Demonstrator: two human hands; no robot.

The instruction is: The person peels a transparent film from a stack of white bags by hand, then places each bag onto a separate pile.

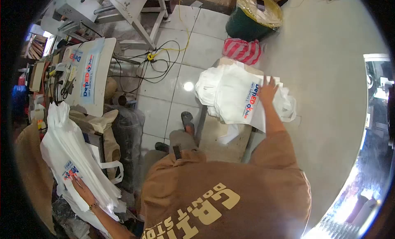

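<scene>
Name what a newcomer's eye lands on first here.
Probably the two piles of white printed bags: the right pile under the right hand, and the left pile with the left hand on its side. Next, the red-and-white striped bundle, just beyond the right pile, by the green bin.

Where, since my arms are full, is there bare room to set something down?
Floor tiles are bare between the black cables and the bench bearing printed white bags. The bench is also bare between those bags and the wearer. It is crowded at left: scissors and printed sheets on the worktable, more bags beside it.
</scene>
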